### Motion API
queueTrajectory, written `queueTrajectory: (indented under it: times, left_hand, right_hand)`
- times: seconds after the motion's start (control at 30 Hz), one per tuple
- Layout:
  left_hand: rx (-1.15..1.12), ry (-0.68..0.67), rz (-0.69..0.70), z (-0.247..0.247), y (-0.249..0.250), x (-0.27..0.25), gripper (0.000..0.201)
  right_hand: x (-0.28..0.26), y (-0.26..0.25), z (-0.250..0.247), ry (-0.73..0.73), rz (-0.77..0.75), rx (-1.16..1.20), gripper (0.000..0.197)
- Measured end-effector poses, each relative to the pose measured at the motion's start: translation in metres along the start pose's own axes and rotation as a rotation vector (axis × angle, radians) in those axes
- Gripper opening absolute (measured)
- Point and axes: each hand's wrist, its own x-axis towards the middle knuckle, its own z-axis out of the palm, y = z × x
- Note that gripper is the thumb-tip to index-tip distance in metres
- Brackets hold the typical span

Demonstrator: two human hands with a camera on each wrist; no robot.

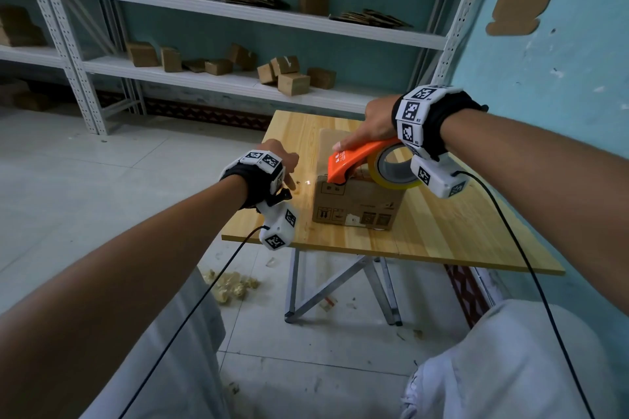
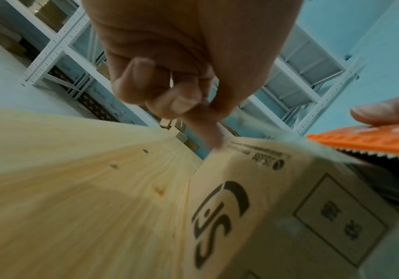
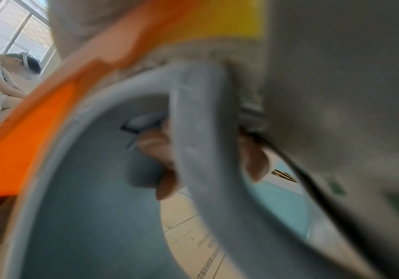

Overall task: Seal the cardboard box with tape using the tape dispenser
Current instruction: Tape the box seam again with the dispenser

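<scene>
Right hand (image 1: 372, 122) is gripping tape dispenser (image 1: 354, 160) on cardboard box (image 1: 357, 204), at its near top edge.
Left hand (image 1: 277, 156) is hovering curled, empty, beside it, by left edge of worktop (image 1: 442, 231).

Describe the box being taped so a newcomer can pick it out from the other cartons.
Find the light wooden table in front of the white shelving. The cardboard box is the only carton on it, with black symbols printed on its side. Unlike the shelf cartons, it has an orange tape dispenser held on top by the right hand.
</scene>
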Motion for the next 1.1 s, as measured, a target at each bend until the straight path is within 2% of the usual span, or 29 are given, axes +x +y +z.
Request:
queueTrajectory:
  times: [0.17, 0.23, 0.4, 0.6, 0.7, 0.83, 1.1]
  left_hand:
    - [0.07, 0.02, -0.063, -0.012, -0.035, -0.002, 0.034]
    - [0.084, 0.028, -0.047, -0.019, -0.041, -0.001, 0.034]
    - [0.107, 0.089, 0.092, -0.027, -0.011, -0.002, 0.023]
    - [0.17, 0.033, 0.244, 0.001, 0.036, -0.003, 0.037]
    - [0.153, 0.054, 0.253, 0.015, 0.044, 0.001, 0.041]
    - [0.109, 0.004, 0.231, 0.026, 0.043, 0.006, 0.045]
    - [0.018, -0.048, 0.23, 0.036, 0.04, 0.008, 0.043]
  right_hand:
    - [-0.001, 0.0, 0.001, 0.012, 0.005, -0.01, 0.074]
    - [-0.001, -0.001, 0.001, 0.008, 0.002, -0.007, 0.074]
    - [-0.001, -0.001, 0.001, 0.007, 0.004, -0.002, 0.072]
    - [0.001, -0.002, 0.001, 0.008, 0.0, -0.01, 0.076]
    - [0.001, -0.002, 0.0, 0.014, -0.007, -0.032, 0.076]
    - [0.002, -0.001, 0.001, 0.023, -0.009, -0.053, 0.082]
    - [0.003, 0.001, 0.002, 0.022, -0.016, -0.007, 0.073]
